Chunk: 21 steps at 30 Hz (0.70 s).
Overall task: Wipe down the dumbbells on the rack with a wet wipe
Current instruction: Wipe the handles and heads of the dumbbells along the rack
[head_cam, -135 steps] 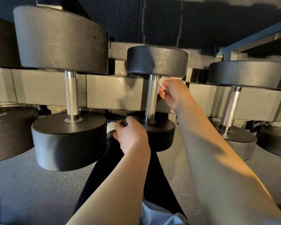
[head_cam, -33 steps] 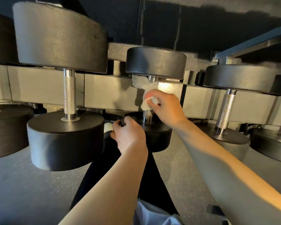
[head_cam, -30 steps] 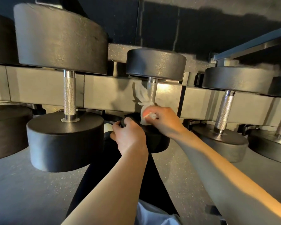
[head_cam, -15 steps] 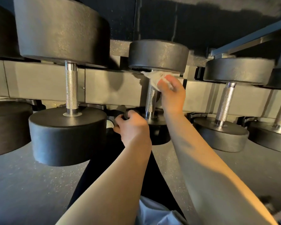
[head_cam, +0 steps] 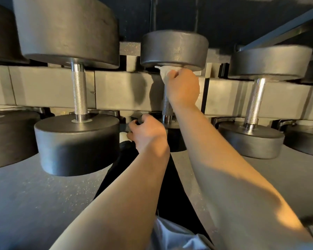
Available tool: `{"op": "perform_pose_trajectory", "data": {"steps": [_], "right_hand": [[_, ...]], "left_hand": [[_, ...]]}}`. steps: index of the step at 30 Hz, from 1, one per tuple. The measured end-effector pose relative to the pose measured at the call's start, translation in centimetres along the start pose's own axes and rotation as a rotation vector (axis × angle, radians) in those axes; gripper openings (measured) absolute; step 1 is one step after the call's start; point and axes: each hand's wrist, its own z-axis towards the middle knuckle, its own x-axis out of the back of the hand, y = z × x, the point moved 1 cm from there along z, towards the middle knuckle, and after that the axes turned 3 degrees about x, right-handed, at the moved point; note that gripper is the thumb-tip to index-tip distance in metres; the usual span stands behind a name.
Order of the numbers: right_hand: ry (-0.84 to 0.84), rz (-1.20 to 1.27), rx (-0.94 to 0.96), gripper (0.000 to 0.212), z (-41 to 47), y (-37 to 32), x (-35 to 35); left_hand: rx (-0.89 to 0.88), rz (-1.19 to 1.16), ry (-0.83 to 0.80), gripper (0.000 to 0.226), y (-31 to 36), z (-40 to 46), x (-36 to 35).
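white wipe (head_cam: 164, 72) is pinched in the right hand (head_cam: 183, 87) atop the handle (head_cam: 166, 106); left hand (head_cam: 148, 134) grips the lower head. best to wrap snugly, drag down slowly.

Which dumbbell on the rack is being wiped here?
The small middle dumbbell: the right hand holds the wipe at its handle top; the others go untouched.

The right hand (head_cam: 183, 87) grips a white wet wipe (head_cam: 163, 72) around the top of the middle dumbbell (head_cam: 173, 48) handle, just under its far head. The left hand (head_cam: 148, 133) holds the near head's rim. Larger dumbbells (head_cam: 76, 139) flank it on the rack (head_cam: 119, 91).
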Motion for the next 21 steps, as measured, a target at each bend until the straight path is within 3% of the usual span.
{"op": "perform_pose_trajectory", "data": {"steps": [2, 4, 7, 11, 13, 17, 21], "right_hand": [[0.094, -0.096, 0.06, 0.033, -0.5, -0.3, -0.6], [0.067, -0.058, 0.029, 0.031, -0.3, -0.6, -0.7], [-0.096, 0.257, -0.157, 0.013, 0.9, -0.3, -0.6], [-0.302, 0.867, -0.437, 0.015, 1.9, 1.0, -0.1], [-0.359, 0.93, -0.456, 0.031, 2.5, 1.3, -0.1], [-0.255, 0.483, -0.226, 0.016, 1.1, 1.0, -0.8], [-0.019, -0.198, 0.181, 0.034, 0.4, 1.1, -0.1]], "left_hand": [[-0.008, 0.026, -0.003, 0.044, 0.0, -0.3, 0.1], [-0.012, 0.031, -0.005, 0.044, 0.0, -0.4, 0.2], [-0.006, 0.025, -0.015, 0.043, 0.0, -0.3, 0.2], [0.009, 0.027, -0.013, 0.042, 0.1, -0.6, 0.3], [0.0, 0.03, -0.004, 0.042, 0.1, -0.7, 0.3], [0.004, 0.01, 0.003, 0.041, -0.1, -0.4, 0.2], [0.006, 0.027, 0.011, 0.041, 0.2, -0.7, 0.2]]}}
